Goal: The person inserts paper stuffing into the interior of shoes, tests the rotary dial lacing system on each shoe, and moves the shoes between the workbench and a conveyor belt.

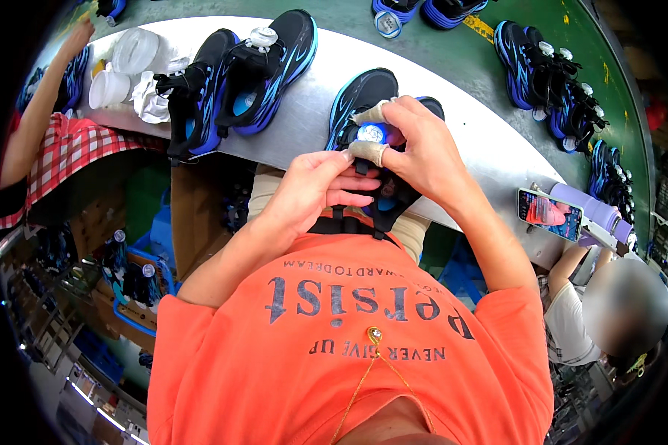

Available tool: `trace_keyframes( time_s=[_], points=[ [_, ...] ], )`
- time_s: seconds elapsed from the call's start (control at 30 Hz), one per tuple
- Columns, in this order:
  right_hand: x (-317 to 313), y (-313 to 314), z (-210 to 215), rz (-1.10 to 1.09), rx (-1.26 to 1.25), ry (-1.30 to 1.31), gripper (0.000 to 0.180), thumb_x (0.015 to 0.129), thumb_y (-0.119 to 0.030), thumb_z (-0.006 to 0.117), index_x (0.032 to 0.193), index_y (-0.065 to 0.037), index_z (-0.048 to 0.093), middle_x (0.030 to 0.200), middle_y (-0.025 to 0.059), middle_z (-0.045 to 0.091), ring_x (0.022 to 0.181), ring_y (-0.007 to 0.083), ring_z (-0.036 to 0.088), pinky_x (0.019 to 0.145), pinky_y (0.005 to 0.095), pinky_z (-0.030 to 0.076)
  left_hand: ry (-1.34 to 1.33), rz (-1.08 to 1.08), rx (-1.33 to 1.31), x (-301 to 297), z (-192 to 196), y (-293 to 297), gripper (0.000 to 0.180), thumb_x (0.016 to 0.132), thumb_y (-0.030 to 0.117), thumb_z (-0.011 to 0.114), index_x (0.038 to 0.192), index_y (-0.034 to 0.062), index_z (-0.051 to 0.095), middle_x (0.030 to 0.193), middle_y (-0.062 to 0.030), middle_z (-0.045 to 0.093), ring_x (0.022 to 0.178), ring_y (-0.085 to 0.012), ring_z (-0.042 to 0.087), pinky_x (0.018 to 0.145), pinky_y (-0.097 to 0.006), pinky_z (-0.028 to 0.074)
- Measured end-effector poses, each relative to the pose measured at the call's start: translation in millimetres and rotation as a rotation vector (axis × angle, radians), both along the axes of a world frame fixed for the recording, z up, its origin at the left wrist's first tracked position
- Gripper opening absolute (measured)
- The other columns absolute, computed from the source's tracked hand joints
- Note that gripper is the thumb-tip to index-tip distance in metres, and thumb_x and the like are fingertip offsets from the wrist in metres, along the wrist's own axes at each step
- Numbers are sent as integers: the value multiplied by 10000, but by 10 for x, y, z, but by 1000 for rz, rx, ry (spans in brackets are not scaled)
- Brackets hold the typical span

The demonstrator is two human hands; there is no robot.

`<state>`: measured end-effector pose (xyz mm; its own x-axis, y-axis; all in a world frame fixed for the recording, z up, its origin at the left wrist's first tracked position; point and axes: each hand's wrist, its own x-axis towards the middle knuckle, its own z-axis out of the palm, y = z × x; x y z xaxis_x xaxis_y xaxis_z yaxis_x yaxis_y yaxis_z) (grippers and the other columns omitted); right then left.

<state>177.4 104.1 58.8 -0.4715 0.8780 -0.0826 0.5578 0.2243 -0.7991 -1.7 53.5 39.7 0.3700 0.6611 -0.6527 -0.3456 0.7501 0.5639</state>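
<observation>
since that glowing sneaker dial (372, 133) is probably stiff and slick, pinch its sides. your right hand (421, 152) is clamped on it; can't tell what your left hand (306, 185) grips, if anything.

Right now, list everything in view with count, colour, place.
Bench: one, silver, across top
Middle shoes: two, black-blue, bench
Left shoes: two, black-blue, bench left
Other shoes: many, black-blue, around bench
Dial: one, white, blue-lit, upper centre
Tubs: two, translucent, bench left
Wad: one, white, by tubs
Phone: one, pale, right
Cylinder: one, lilac, by phone
Boxes: several, brown, below bench
Co-workers: two, red-checked left, white right
Shirt: one, orange, lower centre
Pendant: one, gold, on shirt
Left hand: one, bare, near dial
Right hand: one, beige-capped, at dial
</observation>
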Motion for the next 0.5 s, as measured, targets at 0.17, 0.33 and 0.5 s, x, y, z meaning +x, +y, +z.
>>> trace_keyframes(
  time_s=[0.17,0.33,0.5],
  points=[
    [45,-77,17,53,117,47,328,755,-124,673,1076,-69,633,918,111,554,823,305,572,727,374,471,-20,-1,5,21,13,-32,342,988,213,443,1137,-83,528,1075,-197,618,1007,-288,644,777,-343,575],
    [11,-195,18,-5,174,-13,314,746,-123,675,1054,-67,644,891,114,551,823,307,570,731,379,468,-16,3,-5,28,-35,-61,335,987,217,442,1117,-77,538,1051,-199,629,996,-292,648,775,-349,578],
    [-8,-63,70,-17,70,-79,299,733,-107,666,1025,-52,638,840,117,544,802,312,562,709,385,465,-53,15,24,35,-54,-74,340,990,210,426,1126,-81,537,1059,-208,631,982,-295,653,773,-353,580]
  ],
)
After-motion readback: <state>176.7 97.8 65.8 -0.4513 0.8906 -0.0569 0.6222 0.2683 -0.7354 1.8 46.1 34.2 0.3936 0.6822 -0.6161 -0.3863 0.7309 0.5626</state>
